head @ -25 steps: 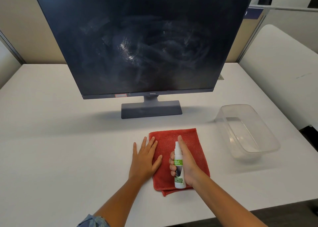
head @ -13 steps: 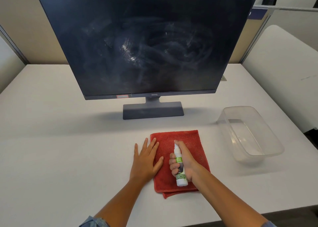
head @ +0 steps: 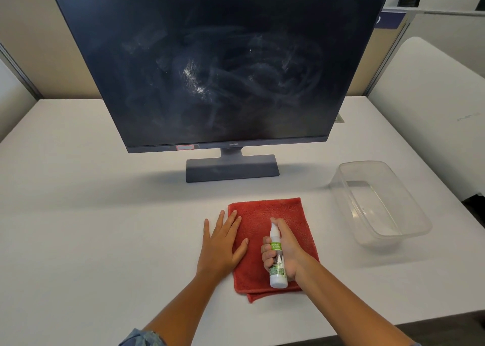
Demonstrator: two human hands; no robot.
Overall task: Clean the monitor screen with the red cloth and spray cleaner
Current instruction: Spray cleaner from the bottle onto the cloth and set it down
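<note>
A dark monitor (head: 217, 67) stands on the white table, its screen covered in whitish smears. In front of its base lies a folded red cloth (head: 265, 214). My left hand (head: 221, 243) rests flat, fingers spread, on the cloth's left edge and the table. My right hand (head: 284, 251) grips a small white spray bottle with a green label (head: 276, 260) just above the cloth, its nozzle pointing away from me, index finger on top of the nozzle.
A clear plastic bin (head: 380, 204) sits to the right of the cloth. The white table (head: 78, 214) is bordered by beige partition panels at the back and a second white surface at the right.
The right hand's index finger has curled down over the bottle's nozzle and the bottle has tipped slightly forward. The left hand stays on the cloth.
</note>
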